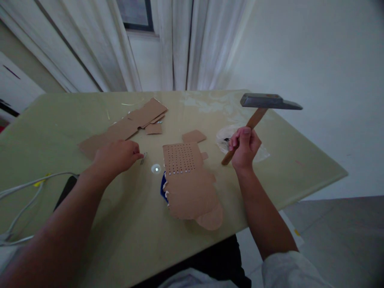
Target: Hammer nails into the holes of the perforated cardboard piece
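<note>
My right hand (pixel 244 148) is wrapped round the wooden handle of a hammer (pixel 261 105), its grey steel head raised above the table's right side. On the left, my left hand (pixel 120 156) has its fingers closed in a pinch. At its fingertips shows a small thin metal piece (pixel 144 158), too small to name. Between my hands lies a cut cardboard piece (pixel 192 192) with rows of small holes in its upper part. Several whitish dots sit along the lowest row. Something blue (pixel 163 187) sticks out from under its left edge. Near my left fingertips is a small translucent disc (pixel 156 169) with a bright spot.
Long cardboard scraps (pixel 129 126) lie at the back left, and a smaller scrap (pixel 194 136) is behind the holed piece. A clear plastic bag (pixel 224 138) rests beyond my right hand. White cables (pixel 39 184) and a dark object (pixel 66 192) are near my left forearm.
</note>
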A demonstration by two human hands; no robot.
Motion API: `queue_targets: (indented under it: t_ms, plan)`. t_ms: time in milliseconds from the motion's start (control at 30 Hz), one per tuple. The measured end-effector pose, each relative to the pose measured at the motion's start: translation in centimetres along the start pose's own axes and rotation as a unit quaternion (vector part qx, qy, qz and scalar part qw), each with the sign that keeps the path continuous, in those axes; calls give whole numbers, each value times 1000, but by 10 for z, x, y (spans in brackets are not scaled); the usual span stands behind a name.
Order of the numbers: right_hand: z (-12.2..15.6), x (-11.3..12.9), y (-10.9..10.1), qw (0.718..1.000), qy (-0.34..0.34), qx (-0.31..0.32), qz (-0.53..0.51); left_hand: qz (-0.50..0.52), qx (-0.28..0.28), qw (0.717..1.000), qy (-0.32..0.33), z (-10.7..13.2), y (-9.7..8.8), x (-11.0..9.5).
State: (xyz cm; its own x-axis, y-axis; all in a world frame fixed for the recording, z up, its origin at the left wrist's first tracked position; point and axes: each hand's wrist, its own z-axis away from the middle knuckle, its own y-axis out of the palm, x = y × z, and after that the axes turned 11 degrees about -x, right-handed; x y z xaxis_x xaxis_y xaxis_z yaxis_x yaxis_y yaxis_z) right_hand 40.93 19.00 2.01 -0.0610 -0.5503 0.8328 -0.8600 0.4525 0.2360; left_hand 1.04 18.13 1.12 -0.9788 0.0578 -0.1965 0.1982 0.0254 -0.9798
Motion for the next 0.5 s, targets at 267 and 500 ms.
queue_targets:
  t_ms: [267,500]
  plan:
    - [-2,-5,-2,999,5,1,-41,-40,41,998,-12,0,6,-16]
    - [-3,-5,-2,999,10,-5,-30,-52,53,997,-4,-2,10,-13]
